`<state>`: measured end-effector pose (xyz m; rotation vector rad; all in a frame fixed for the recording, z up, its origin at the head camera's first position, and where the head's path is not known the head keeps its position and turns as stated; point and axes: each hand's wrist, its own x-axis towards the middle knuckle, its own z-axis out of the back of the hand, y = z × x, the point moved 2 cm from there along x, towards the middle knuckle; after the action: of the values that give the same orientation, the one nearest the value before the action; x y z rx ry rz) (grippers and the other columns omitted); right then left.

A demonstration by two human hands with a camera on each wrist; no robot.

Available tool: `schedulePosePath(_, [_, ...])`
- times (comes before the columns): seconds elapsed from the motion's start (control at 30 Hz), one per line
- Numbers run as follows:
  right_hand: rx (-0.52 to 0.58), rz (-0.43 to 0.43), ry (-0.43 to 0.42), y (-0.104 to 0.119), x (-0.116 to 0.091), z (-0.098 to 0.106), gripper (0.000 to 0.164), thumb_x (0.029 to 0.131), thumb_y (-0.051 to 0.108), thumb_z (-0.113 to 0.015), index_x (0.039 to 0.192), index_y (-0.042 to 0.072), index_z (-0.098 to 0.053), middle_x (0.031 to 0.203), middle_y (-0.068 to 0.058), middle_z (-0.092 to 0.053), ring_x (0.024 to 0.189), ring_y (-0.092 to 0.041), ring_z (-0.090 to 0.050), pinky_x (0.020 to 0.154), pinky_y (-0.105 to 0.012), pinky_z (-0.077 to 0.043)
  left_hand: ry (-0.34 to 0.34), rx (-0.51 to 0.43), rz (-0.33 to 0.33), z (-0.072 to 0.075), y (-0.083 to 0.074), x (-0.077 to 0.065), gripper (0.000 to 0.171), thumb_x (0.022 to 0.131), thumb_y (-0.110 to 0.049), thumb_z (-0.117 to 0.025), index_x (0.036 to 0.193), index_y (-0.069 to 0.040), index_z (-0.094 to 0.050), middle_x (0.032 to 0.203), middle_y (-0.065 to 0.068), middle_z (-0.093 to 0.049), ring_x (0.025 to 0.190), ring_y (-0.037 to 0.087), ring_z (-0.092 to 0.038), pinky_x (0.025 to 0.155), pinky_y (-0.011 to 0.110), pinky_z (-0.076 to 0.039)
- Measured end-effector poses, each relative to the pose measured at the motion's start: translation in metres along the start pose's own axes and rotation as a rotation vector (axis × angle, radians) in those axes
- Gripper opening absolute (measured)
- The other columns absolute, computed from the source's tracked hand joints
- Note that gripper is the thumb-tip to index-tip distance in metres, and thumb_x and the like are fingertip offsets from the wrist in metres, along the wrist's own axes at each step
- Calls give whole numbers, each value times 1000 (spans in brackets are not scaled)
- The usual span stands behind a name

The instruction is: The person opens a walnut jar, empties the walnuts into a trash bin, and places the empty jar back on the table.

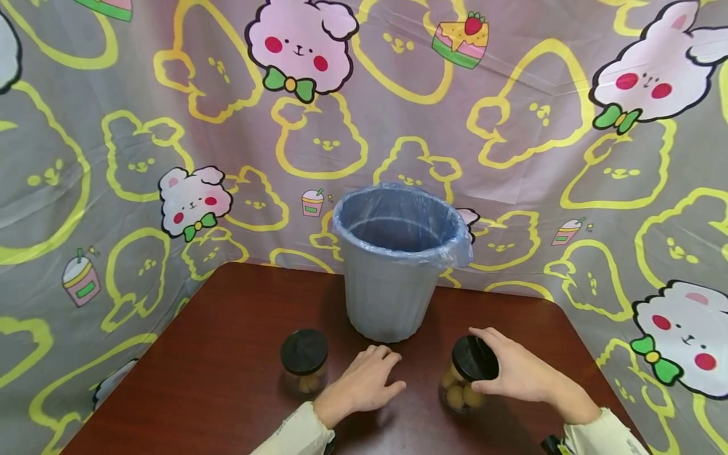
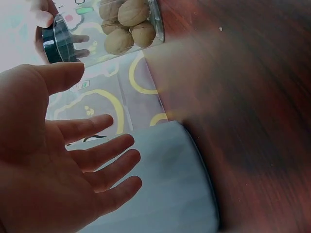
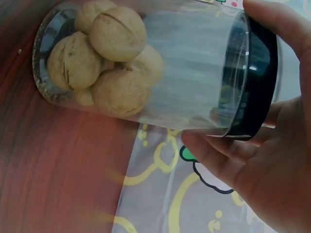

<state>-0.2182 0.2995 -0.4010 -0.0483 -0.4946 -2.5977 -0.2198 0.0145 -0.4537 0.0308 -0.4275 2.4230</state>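
Observation:
A clear jar (image 1: 462, 397) with a black lid holds several walnuts (image 3: 119, 34). My right hand (image 1: 520, 370) grips it at the lid (image 3: 262, 77), thumb on one side and fingers round the other. The jar looks upright on the table. My left hand (image 1: 364, 382) hovers over the table between two jars, palm down, fingers loosely spread and holding nothing. In the left wrist view the left hand's (image 2: 63, 160) thumb appears near the lid, but the head view has them apart. Left of that hand stands a second black-lidded jar (image 1: 304, 354) with brown contents low inside.
A grey bin (image 1: 389, 297) lined with a blue plastic bag (image 1: 455, 249) stands at the back of the dark red wooden table (image 1: 227, 354). Patterned cloth (image 1: 421, 114) hangs behind and along both sides. A small pale crumb (image 2: 220, 29) lies on the tabletop.

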Motion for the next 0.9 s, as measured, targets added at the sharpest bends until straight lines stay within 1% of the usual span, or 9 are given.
schedulePosePath(0.2, [50,-24,-26,2,0,1,86,68,46,-81,138,15,-42,126,7,-47,107,-10,-50,86,-36,-45,50,-1,20,-3,1,3,56,92,-45,-55,132,-5,-51,130,8,-49,119,25,-46,95,41,-40])
schedulePosePath(0.37, [86,-27,-49,6,2,2,84,70,44,-81,138,16,-42,128,5,-47,109,-11,-49,85,-38,-44,67,-19,37,-8,6,7,63,90,-46,-59,135,-3,-47,132,10,-48,120,27,-45,96,42,-40])
schedulePosePath(0.47, [98,-22,-75,7,3,1,84,70,45,-80,139,15,-42,126,3,-48,107,-13,-49,84,-38,-44,51,-25,35,-12,10,9,67,88,-46,-61,136,-2,-44,132,13,-48,120,29,-45,96,42,-40])
schedulePosePath(0.63, [109,-10,-124,8,7,2,86,71,46,-80,139,10,-41,126,1,-50,111,-16,-49,85,-41,-44,9,-51,26,-14,14,12,77,85,-47,-64,140,1,-38,136,15,-46,122,30,-44,98,42,-39])
schedulePosePath(0.77, [123,2,-155,11,9,3,87,71,44,-80,140,9,-40,127,2,-49,112,-16,-48,85,-40,-44,5,-93,31,-15,13,14,85,83,-49,-66,144,0,-33,141,16,-41,127,30,-40,101,42,-36])
schedulePosePath(0.9, [131,14,-178,15,11,5,86,72,42,-80,141,11,-40,128,3,-48,112,-15,-47,84,-40,-44,-6,-131,17,-14,9,18,91,80,-52,-68,145,-1,-30,144,16,-38,130,29,-37,102,41,-35])
